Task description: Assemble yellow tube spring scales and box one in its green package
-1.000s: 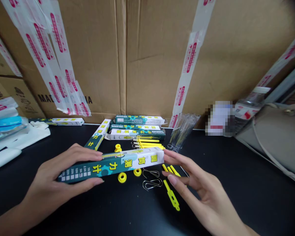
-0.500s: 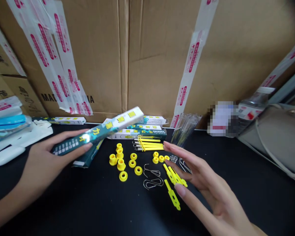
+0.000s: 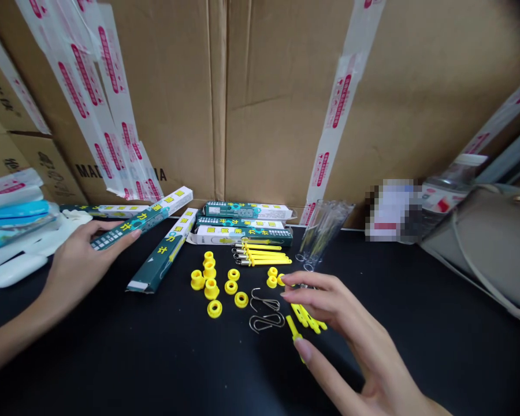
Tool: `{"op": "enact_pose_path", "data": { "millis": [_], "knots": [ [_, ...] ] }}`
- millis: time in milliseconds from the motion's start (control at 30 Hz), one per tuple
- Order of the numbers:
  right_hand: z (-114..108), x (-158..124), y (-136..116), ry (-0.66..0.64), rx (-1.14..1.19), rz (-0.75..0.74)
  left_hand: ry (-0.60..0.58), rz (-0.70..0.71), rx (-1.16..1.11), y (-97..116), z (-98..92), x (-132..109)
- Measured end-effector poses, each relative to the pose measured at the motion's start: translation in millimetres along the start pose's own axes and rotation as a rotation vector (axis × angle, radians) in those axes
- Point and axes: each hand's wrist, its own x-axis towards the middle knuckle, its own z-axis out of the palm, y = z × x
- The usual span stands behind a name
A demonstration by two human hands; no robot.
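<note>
My left hand [image 3: 80, 254] grips the lower end of a narrow green-and-white printed box [image 3: 156, 211], tilted at the left. Close beside it a similar box [image 3: 167, 254] lies slanted on the black table. My right hand [image 3: 351, 323] hovers with fingers apart, holding nothing, over flat yellow plastic strips [image 3: 305, 318]. Left of its fingertips are small yellow caps [image 3: 272, 282] and bent metal hooks [image 3: 266, 322]. Yellow flanged sleeves [image 3: 211, 289] and yellow rings [image 3: 241, 299] sit mid-table. Behind them lie several yellow rods with metal ends [image 3: 264, 255].
More printed boxes [image 3: 242, 234] are stacked at the back against a large cardboard carton [image 3: 277, 115]. Clear tubes [image 3: 325, 231] lie right of them. A bottle [image 3: 446, 190] and a grey bag [image 3: 489, 242] stand at right; a blue-and-white packet [image 3: 17, 225] is at left.
My left hand has carried the box left and lower, uncovering the slanted box and the stack. My right hand has shifted slightly down and left, still open.
</note>
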Motion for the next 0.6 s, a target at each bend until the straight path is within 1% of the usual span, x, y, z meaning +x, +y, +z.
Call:
{"op": "enact_pose_path", "data": {
  "millis": [233,400,600],
  "knots": [
    [-1.7,-1.8,1.5,-0.007,-0.023,-0.037,-0.068,-0.076,0.09,-7.8,-1.1,-0.8],
    [-2.4,-1.3,2.7,-0.028,-0.015,-0.092,-0.095,-0.037,0.148,-13.1,-0.7,-2.5],
    [-3.3,0.9,2.4,-0.046,0.005,-0.125,-0.134,-0.002,0.172,-11.7,0.0,-8.7]
  ]
}}
